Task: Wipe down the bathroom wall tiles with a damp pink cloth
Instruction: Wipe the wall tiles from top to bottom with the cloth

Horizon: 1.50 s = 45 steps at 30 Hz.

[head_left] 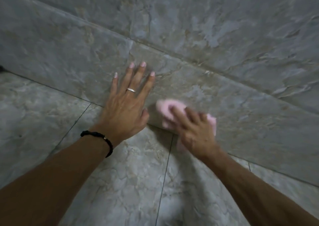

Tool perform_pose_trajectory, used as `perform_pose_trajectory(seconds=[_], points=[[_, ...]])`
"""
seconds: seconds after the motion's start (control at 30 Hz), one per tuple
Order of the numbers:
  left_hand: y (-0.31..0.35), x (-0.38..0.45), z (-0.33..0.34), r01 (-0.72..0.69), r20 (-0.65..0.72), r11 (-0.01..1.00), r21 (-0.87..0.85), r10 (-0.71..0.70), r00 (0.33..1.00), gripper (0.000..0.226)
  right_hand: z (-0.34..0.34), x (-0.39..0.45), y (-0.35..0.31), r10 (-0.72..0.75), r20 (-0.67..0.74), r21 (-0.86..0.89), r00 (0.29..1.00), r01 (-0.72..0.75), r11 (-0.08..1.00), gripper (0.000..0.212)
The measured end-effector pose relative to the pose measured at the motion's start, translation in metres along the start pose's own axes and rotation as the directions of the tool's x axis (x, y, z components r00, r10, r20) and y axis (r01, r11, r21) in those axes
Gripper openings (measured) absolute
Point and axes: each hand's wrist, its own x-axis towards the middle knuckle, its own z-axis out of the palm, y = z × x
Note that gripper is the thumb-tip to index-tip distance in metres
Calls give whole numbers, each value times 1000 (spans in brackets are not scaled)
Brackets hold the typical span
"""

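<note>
Head cam, looking down at the base of the wall.

Left hand [126, 104]: open, fingers spread, palm flat against the lowest course of wall tiles [69, 53]. Holding nothing. Silver ring [131, 90] on one finger, black bracelet [101, 140] at the wrist. Sits roughly at frame centre, slightly toward 9 o'clock.

Right hand [193, 130]: motion-blurred, fingers curled down over the pink cloth [166, 110], pressing it to the same low tile course. I read it as gripping the cloth, but the blur hides the exact finger hold. It sits at about 4 o'clock from the left hand, just beside it, not touching as far as I can tell.

Cloth: bunched, not spread flat. Most of it shows at 11 o'clock of the right hand's knuckles, with bits sticking out at 2 o'clock and down at 6 o'clock near the wrist. Its lower edge is right at the joint where wall meets floor [120, 182]. Can't tell from here whether it's damp.

Surfaces: wall tiles are grey, stone-textured, with a grout line [189, 57] running diagonally from 10 o'clock to 4 o'clock above both hands. Floor is paler grey tile with thin dark joints, filling the 6 o'clock half of the frame. Both forearms come in from the bottom corners.
</note>
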Motion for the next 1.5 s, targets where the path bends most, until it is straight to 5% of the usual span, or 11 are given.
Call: perform_pose_trajectory(seconds=[0.13, 0.27, 0.37, 0.47, 0.63, 0.73, 0.83, 1.07, 1.13, 1.3, 1.5], points=[[-7, -5, 6, 34, -25, 999, 7, -34, 999, 94, -10, 35, 14, 219, -351, -34, 910, -246, 969, 22], [-17, -16, 10, 63, 28, 998, 11, -63, 998, 99, 42, -11, -32, -168, 75, -19, 983, 169, 985, 44], [-24, -18, 6, 38, 43, 999, 30, -40, 998, 98, 34, -4, -32, -179, 211, -8, 961, 185, 983, 47], [-27, -12, -1, 87, 54, 996, 28, -88, 995, 96, -6, 34, -10, -17, -21, -21, 1000, 16, 1000, 38], [-29, -8, -5, 117, 82, 993, -14, -116, 990, 97, -23, 83, 14, 206, -480, -94, 853, -283, 954, 34], [-36, -10, -9, 88, 107, 996, 13, -88, 990, 99, 15, 45, -15, 29, -145, -107, 989, -45, 993, 38], [-41, -11, -16, 68, 142, 997, 26, -71, 987, 98, 25, 24, -36, -110, 163, -55, 981, 120, 991, 48], [-35, -6, -28, 148, 45, 987, 54, -151, 988, 94, -45, 124, 32, 154, -477, -139, 865, -247, 959, 24], [-38, -4, -30, 164, 64, 985, 48, -167, 984, 95, -36, 120, 22, 126, -416, -137, 900, -199, 970, 33], [-51, -5, -38, 140, 123, 990, 6, -140, 983, 97, 5, 61, -38, -148, 246, -169, 958, 192, 967, 52], [-53, -3, -36, 156, 121, 987, -39, -151, 981, 97, -42, 133, 16, 180, -426, -106, 887, -246, 963, 23]])
